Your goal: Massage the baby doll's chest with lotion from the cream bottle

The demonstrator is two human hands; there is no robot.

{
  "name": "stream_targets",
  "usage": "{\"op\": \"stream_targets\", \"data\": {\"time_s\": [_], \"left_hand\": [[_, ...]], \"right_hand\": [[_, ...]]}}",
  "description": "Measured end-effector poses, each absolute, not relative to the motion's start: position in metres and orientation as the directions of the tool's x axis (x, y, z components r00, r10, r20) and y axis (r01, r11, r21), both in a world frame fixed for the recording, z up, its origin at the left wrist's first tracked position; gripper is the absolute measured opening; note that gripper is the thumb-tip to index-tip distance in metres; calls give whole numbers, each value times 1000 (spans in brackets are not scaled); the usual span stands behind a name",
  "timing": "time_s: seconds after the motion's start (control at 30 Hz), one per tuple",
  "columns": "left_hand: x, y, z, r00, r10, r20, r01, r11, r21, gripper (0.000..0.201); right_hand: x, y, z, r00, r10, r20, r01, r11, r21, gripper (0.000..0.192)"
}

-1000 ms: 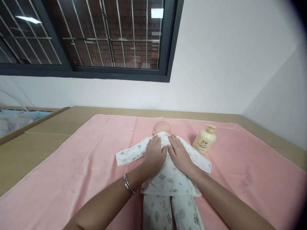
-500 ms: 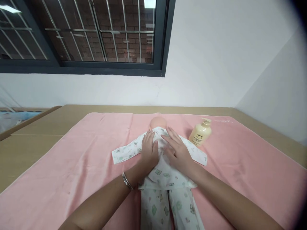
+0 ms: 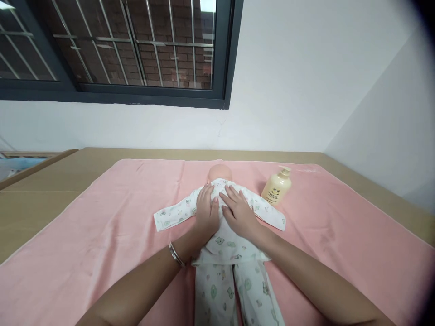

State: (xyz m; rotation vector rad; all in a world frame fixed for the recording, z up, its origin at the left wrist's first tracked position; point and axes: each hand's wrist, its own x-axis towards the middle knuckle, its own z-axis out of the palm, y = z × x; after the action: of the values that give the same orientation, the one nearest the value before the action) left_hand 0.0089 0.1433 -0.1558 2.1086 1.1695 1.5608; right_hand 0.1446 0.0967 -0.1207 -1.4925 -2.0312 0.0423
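Both the left hand (image 3: 205, 212) and right hand (image 3: 239, 213) are lying open, palms flat on the doll (image 3: 220, 235), beside a capped lotion bottle (image 3: 277, 186), contents unseen.

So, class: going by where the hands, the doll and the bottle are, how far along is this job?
Done: the doll lies dressed in a printed suit on the pink towel, head away from the camera. In hand: the left hand and right hand press flat on its upper back. Left: the pump bottle stands untouched beside the doll's arm.

The doll (image 3: 224, 226) lies face down, its legs cut off by the bottom edge, bottle (image 3: 277, 186) print unreadable.
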Motion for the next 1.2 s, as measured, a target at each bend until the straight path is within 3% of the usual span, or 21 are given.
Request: {"op": "stream_targets", "data": {"time_s": [0.07,0.23,0.43,0.7,0.93,1.2], "left_hand": [[9,144,-156,104,747,657,443,-626,642,40],[9,149,-154,151,757,635,492,-615,616,36],[10,148,-149,215,777,591,553,-596,582,38],[10,145,-148,230,762,606,568,-610,552,38],[7,138,-151,256,810,527,579,-565,587,43],[-11,109,-168,220,866,449,557,-490,671,53]], "right_hand": [[146,99,-119,-195,896,400,859,353,-371,46],[150,104,-117,-139,852,506,856,360,-370,49],[143,108,-140,-77,847,525,839,340,-425,43],[143,106,-142,-99,848,520,848,346,-401,45],[147,97,-148,35,878,478,786,271,-556,52],[161,52,-177,180,912,368,596,196,-778,77]]}}
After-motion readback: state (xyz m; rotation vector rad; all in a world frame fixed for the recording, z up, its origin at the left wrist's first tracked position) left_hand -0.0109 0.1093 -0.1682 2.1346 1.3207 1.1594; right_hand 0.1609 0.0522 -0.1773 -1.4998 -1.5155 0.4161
